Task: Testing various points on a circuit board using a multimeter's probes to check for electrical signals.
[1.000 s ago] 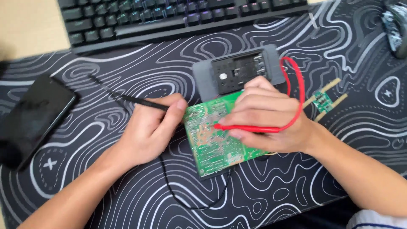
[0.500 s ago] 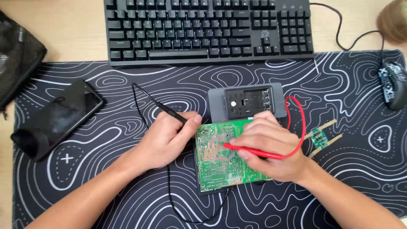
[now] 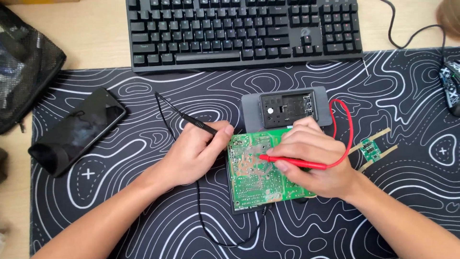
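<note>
A green circuit board [image 3: 254,180] lies solder side up in the middle of a black desk mat with white wavy lines [image 3: 143,216]. My left hand [image 3: 194,153] grips a black test probe [image 3: 201,125] at the board's left edge. My right hand [image 3: 314,163] pinches a red test probe [image 3: 297,163], its tip resting on the board's middle. A red lead [image 3: 349,129] loops from that probe up past a grey meter [image 3: 287,109] lying just behind the board. A black lead [image 3: 160,103] trails from the black probe.
A black keyboard [image 3: 244,31] spans the far edge of the mat. A black phone [image 3: 79,129] lies at the left, a black mesh pouch [image 3: 24,62] beyond it. A small green module with metal strips [image 3: 371,149] sits right of my hand, a mouse [image 3: 450,86] at the far right.
The view has tilted up, so the whole keyboard and pouch now show. Both hands stay on the board; the red probe tip has shifted slightly across it.
</note>
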